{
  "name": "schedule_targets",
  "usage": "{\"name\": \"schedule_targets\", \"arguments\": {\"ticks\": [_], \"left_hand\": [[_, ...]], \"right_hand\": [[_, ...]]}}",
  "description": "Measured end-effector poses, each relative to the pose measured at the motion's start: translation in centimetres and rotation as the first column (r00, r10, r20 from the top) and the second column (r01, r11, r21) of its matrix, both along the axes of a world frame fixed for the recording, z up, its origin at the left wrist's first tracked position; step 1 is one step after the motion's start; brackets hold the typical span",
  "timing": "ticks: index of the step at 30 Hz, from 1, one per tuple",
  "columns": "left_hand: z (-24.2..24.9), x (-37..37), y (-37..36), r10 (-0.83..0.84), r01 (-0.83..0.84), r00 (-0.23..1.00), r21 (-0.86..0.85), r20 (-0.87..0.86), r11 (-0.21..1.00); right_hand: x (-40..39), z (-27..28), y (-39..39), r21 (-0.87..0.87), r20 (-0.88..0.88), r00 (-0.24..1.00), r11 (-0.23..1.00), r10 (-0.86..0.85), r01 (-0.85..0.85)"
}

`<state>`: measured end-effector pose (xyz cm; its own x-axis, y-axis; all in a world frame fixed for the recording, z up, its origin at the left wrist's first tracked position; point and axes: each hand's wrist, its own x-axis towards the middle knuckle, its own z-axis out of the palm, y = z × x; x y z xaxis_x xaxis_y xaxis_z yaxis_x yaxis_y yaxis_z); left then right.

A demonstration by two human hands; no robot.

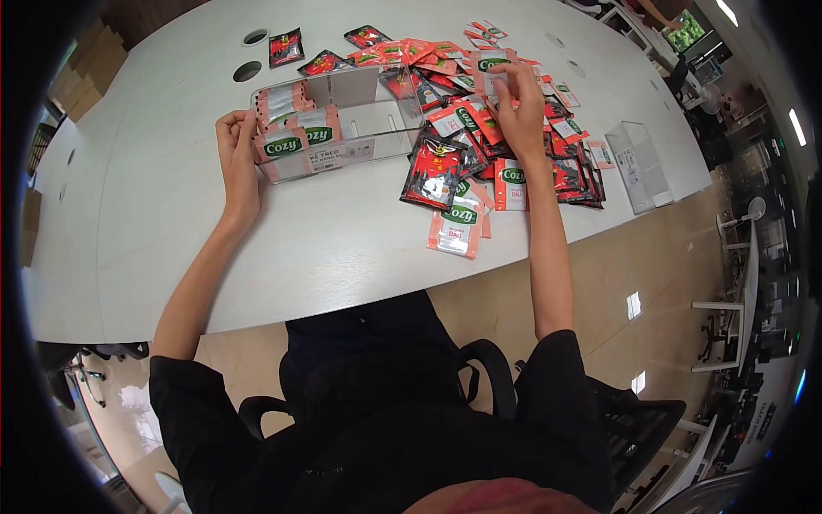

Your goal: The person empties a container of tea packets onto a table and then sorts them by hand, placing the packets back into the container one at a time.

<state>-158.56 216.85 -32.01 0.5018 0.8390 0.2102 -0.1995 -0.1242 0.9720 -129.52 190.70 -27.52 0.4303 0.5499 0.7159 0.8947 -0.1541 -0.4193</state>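
Note:
My left hand (235, 158) grips the left end of a clear plastic bin (377, 147), its fingers at the end wall. Inside the bin, pink Cozy sachets (285, 144) stand in rows at the left end, while the right part shows bare floor. My right hand (521, 107) is above a mixed pile to the right of the bin, pinching a pink Cozy sachet (485, 70) between thumb and fingers. Below it the pile holds more Cozy sachets (512, 177) and black-and-red sachets (435, 170), overlapping in all directions.
A second clear plastic bin (639, 167) stands at the table's right edge. One black-and-red sachet (286, 48) lies apart behind the first bin, near two round cable holes (247, 71). The white table's (342, 257) front edge runs close to my lap.

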Motion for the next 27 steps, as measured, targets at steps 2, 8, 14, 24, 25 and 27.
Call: {"name": "schedule_targets", "arguments": {"ticks": [2,8,14,24,25,27], "left_hand": [[0.2,0.0,-0.2,0.001,-0.001,1.000,0.002,0.001,1.000],[0.3,-0.1,-0.3,0.009,-0.008,1.000,0.004,-0.025,1.000],[0.3,-0.1,-0.3,-0.004,0.004,1.000,-0.001,-0.017,1.000],[1.1,0.2,-1.0,0.016,-0.015,0.999,-0.020,0.037,1.000],[1.0,0.2,-1.0,0.012,-0.011,0.999,-0.019,0.039,1.000],[1.1,0.2,-1.0,0.015,-0.014,0.999,-0.019,0.040,1.000]], "right_hand": [[-0.7,0.3,0.4,0.077,0.156,0.987,0.997,-0.026,0.014],[-0.7,0.3,0.5,0.086,0.123,0.992,0.996,0.022,-0.032],[-1.0,0.2,0.6,0.074,0.054,0.995,0.993,0.088,-0.092],[-1.0,0.1,0.6,0.112,0.122,0.990,0.991,0.064,-0.078],[-1.2,0.0,0.4,0.071,-0.031,0.999,0.997,0.032,-0.030],[-1.4,0.1,0.1,0.023,-0.182,0.983,1.000,-0.008,0.012]]}}
